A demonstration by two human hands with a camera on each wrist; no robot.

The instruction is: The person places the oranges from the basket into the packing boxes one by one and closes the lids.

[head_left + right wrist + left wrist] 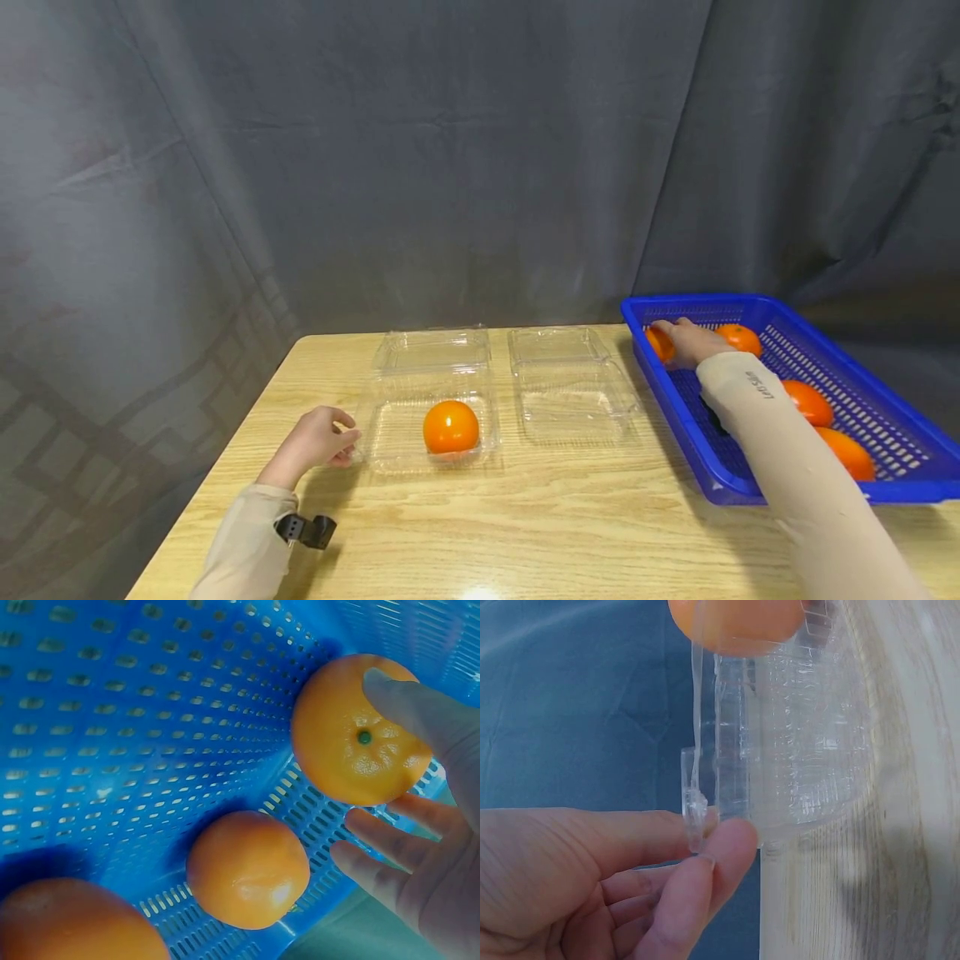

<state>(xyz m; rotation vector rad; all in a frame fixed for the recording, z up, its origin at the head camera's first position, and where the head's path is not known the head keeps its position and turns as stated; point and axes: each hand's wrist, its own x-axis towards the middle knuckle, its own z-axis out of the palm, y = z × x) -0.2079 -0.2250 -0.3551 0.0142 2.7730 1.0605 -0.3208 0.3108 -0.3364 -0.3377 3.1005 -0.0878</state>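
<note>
My left hand (318, 437) is at the near left corner of a clear plastic clamshell container (393, 429), which lies with its lid folded back. In the left wrist view, thumb and fingertips pinch the container's thin edge (694, 795). One orange (451, 427) sits in the right part of this container. Over in the blue basket (678, 433), my right hand (693, 342) grips an orange (659, 343) by the far left corner. The right wrist view shows the thumb across that fruit (352, 742), a green stem spot facing the camera, and fingers along its other side.
A second clear clamshell container (573, 408) lies open between the first one and the basket. More orange fruits (808, 403) rest in the basket, partly behind the right forearm. A dark curtain (465, 167) hangs behind the wooden table (525, 533).
</note>
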